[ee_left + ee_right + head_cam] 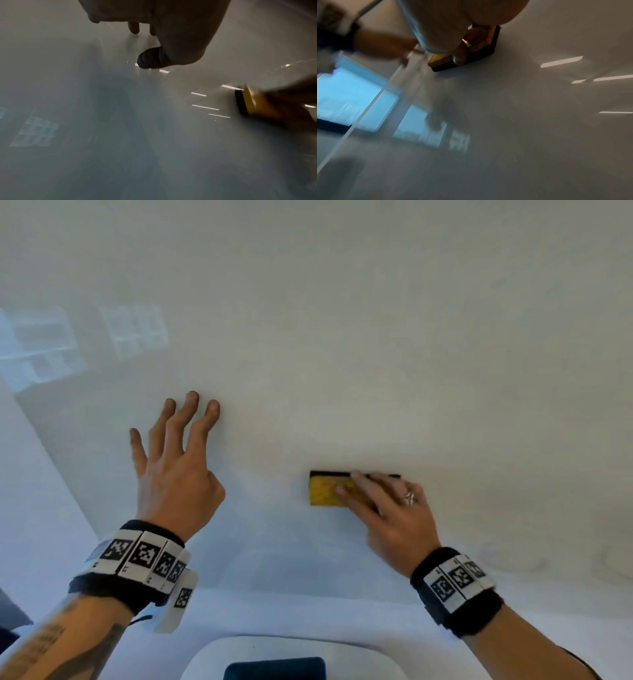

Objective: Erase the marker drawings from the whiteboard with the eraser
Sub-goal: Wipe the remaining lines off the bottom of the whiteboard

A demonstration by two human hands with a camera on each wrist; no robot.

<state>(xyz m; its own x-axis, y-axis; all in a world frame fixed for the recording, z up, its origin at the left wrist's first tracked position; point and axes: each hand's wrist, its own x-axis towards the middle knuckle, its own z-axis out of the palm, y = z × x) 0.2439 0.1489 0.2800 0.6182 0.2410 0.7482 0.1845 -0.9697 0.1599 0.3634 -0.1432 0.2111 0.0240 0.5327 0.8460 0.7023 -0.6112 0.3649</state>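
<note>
The whiteboard fills the head view, and I see no distinct marker lines on it. A yellow eraser with a black felt base lies flat against the board at centre right. My right hand holds it, fingers laid over its yellow back, one finger wearing a ring. In the right wrist view a finger curls over the edge of the eraser. My left hand is spread to the left, fingertips touching the board and holding nothing. The left wrist view shows the eraser at the right edge, blurred.
The board's left edge runs diagonally, with a pale surface beyond it. A white rounded object with a dark blue top sits at the bottom centre. Window reflections glare at the board's upper left. Faint ring-shaped traces show at the far right.
</note>
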